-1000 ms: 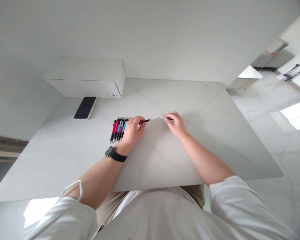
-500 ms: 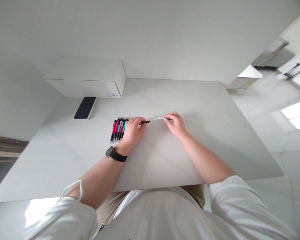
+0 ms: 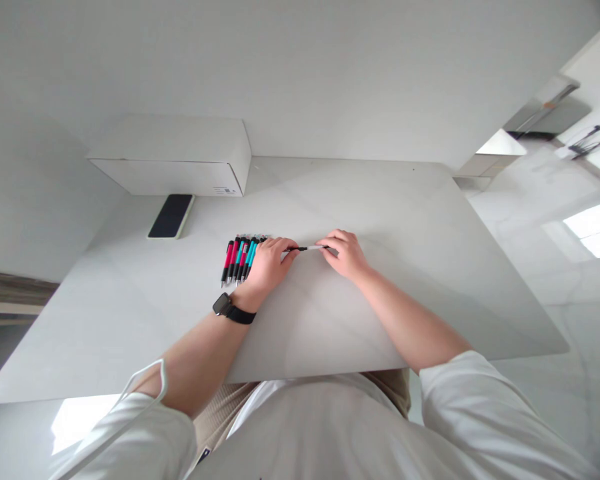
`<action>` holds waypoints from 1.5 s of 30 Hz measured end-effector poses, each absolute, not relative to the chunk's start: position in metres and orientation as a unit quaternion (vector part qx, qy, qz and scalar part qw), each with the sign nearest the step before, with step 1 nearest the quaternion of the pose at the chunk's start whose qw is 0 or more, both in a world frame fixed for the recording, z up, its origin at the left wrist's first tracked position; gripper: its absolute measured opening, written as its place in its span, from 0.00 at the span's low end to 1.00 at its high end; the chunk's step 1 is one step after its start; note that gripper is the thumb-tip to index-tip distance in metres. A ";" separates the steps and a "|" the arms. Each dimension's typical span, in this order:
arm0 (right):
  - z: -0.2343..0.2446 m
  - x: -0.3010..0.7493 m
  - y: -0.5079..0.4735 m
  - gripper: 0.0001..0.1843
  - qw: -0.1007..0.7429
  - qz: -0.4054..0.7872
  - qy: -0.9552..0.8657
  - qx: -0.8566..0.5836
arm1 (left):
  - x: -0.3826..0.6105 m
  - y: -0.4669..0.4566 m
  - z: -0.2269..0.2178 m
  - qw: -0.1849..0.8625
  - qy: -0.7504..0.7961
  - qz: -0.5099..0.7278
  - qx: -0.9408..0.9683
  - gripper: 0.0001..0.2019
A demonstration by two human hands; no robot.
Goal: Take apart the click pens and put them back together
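Note:
Over the middle of the table, both hands hold a pen in line between them. My left hand is closed, pinching the black part of the pen. My right hand is closed on the pen's white barrel, with a bit of black showing by the fingers. The white barrel meets or nearly meets the black part; whether they are joined I cannot tell. Beside and partly behind my left hand lies a row of several pens, red and turquoise with black ends; my hand hides some of them.
On the light table, a phone lies at the back left. Behind it stands a long white box against the wall. A black watch is on my left wrist. The table's front edge runs close to my body.
The two pen parts have come together; the thin white rod that showed between them is now covered. My right hand has moved left and slightly nearer, my left hand slightly right.

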State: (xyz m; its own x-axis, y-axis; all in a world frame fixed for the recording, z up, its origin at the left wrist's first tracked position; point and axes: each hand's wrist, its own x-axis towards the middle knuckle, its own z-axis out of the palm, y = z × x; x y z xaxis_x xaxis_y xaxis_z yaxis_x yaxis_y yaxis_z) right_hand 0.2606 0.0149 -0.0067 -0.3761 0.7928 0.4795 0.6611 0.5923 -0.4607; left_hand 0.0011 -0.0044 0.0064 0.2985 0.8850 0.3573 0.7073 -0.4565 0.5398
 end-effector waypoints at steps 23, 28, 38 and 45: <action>-0.006 0.259 0.014 0.08 0.325 0.116 -0.842 -0.415 | 0.001 -0.005 0.008 0.191 0.492 0.322 0.786 0.07; -0.005 0.260 0.015 0.10 0.343 0.116 -0.828 -0.428 | 0.000 -0.007 0.009 0.183 0.507 0.341 0.770 0.18; -0.005 0.262 0.016 0.11 0.359 0.117 -0.817 -0.435 | 0.000 -0.006 0.008 0.175 0.500 0.325 0.784 0.10; -0.004 0.262 0.015 0.11 0.359 0.120 -0.820 -0.430 | -0.001 -0.006 0.009 0.188 0.485 0.313 0.795 0.12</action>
